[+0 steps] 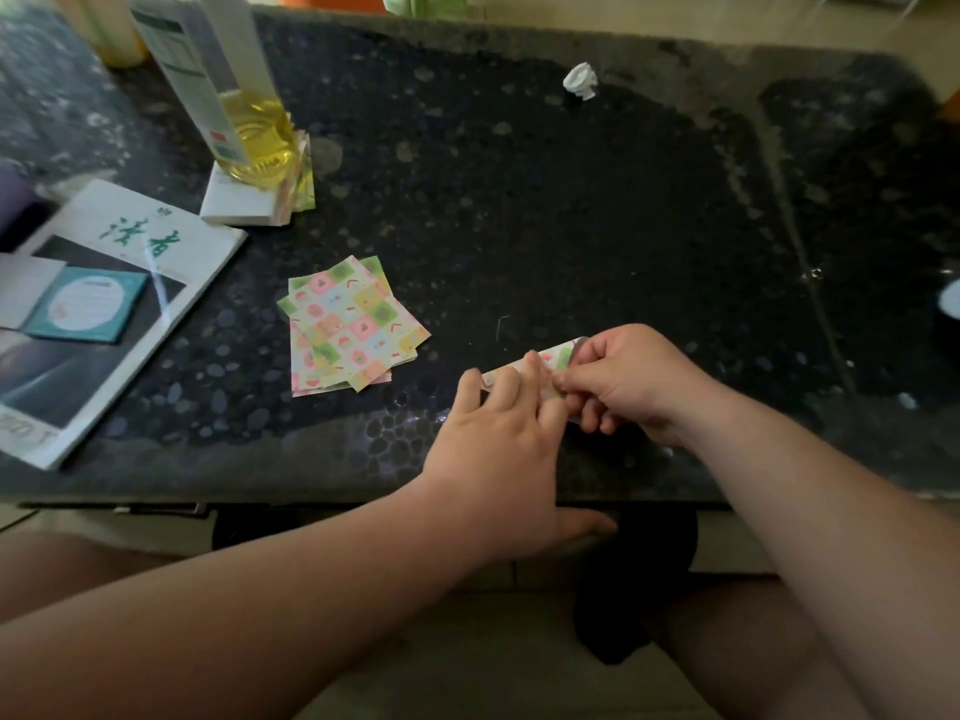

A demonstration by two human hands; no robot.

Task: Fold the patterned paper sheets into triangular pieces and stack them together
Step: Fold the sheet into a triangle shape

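A loose pile of patterned paper sheets [350,327] in pink, green and yellow squares lies on the dark table [545,210], left of my hands. One sheet, folded into a narrow strip [550,358], lies near the front edge. My left hand [501,433] presses straight fingers on the strip's left part. My right hand [631,381] pinches the strip's right part with curled fingers. Most of the strip is hidden under both hands.
A bottle of yellow liquid [249,111] stands on a white pad with more patterned paper [304,184] under it at the back left. A magazine [104,314] with a teal notepad [88,304] lies at the left. A crumpled white scrap [581,81] sits far back.
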